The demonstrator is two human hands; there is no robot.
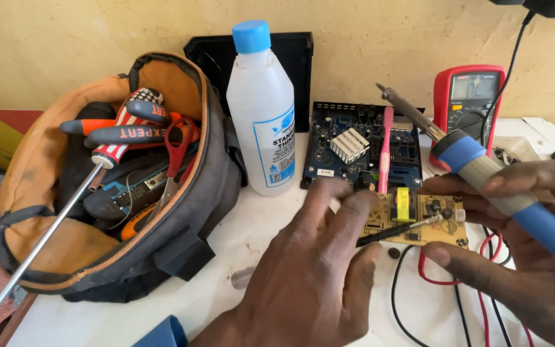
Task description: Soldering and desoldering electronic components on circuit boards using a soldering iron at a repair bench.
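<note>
Head view: right hand point(521, 257) clamped on soldering iron point(483, 170); left hand point(309, 270) pinching probe point(396, 230) on board point(419, 218).

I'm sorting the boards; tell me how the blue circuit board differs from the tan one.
The blue circuit board lies untouched farther back, carrying a silver finned heatsink. The tan circuit board is smaller, nearer, steadied by the right hand, carrying a yellow transformer. Both lie flat on the white table.

There are two circuit boards, a blue one point(362, 146) and a tan one point(419, 218), one soldering iron point(483, 170), one white bottle point(261, 109), one red meter point(469, 96), one tool bag point(110, 186), one pair of scissors point(176, 151) and two hands, left point(309, 270) and right point(515, 238).
</note>
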